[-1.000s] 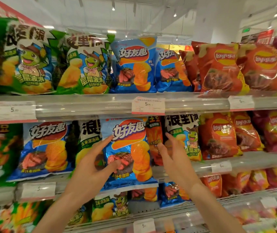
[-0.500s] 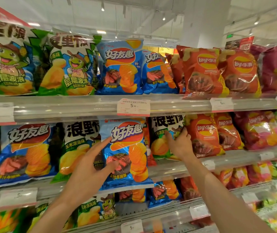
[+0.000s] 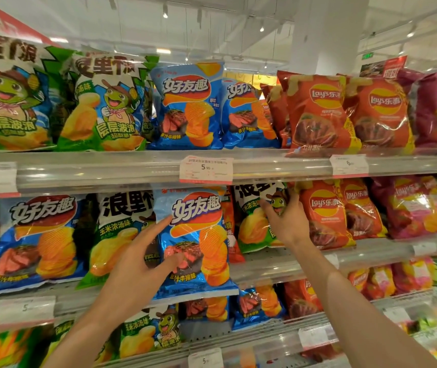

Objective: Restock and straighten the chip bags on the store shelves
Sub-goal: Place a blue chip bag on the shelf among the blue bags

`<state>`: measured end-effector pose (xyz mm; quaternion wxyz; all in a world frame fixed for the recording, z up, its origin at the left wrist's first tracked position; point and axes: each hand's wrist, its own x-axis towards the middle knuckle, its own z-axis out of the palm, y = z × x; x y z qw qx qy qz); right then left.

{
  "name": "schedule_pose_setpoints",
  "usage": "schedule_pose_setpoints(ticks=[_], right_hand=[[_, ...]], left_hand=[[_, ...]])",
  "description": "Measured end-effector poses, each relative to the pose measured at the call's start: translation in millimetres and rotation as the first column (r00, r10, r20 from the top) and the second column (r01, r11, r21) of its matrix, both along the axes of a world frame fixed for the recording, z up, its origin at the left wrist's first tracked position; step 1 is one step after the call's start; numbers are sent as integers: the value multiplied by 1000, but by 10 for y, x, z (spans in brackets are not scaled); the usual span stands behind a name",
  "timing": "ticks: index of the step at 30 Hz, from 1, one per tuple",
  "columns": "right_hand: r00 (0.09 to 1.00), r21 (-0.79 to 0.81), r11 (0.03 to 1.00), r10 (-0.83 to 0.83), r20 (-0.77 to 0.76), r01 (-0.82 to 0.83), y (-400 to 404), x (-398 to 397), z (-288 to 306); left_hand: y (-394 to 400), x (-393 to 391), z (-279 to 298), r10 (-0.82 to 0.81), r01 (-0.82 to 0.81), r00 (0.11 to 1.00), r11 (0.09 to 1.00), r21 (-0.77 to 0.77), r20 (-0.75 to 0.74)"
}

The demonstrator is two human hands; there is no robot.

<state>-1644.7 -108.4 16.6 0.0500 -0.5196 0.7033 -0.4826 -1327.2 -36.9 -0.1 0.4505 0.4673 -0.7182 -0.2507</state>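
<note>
L hand (image 3: pixel 143 264) pinches blue bag (image 3: pixel 193 243); R hand (image 3: pixel 286 221) grips green bag (image 3: pixel 254 224); mid shelf (image 3: pixel 371 251).

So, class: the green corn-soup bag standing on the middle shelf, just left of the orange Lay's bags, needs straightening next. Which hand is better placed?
Right. The right hand already grips that green bag, while the left hand is occupied with the blue bag.
</note>
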Motion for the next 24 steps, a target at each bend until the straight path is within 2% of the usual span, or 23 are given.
schedule_pose_setpoints(ticks=[4,9,17,24], right_hand=[[992,10,1000,-26,-120,27,63,-30,86],[986,7,997,-70,-152,72,179,-102,113],[997,10,999,-38,-74,39,504,-361,177],[995,27,995,-97,-5,98,821,-633,102]], left_hand=[[2,-20,0,-4,4,1000,1000,11,-9],[-8,-54,7,-16,17,1000,1000,11,-13],[-75,-244,82,-37,39,997,999,23,-63],[-311,-715,89,-123,124,990,992,8,-75]])
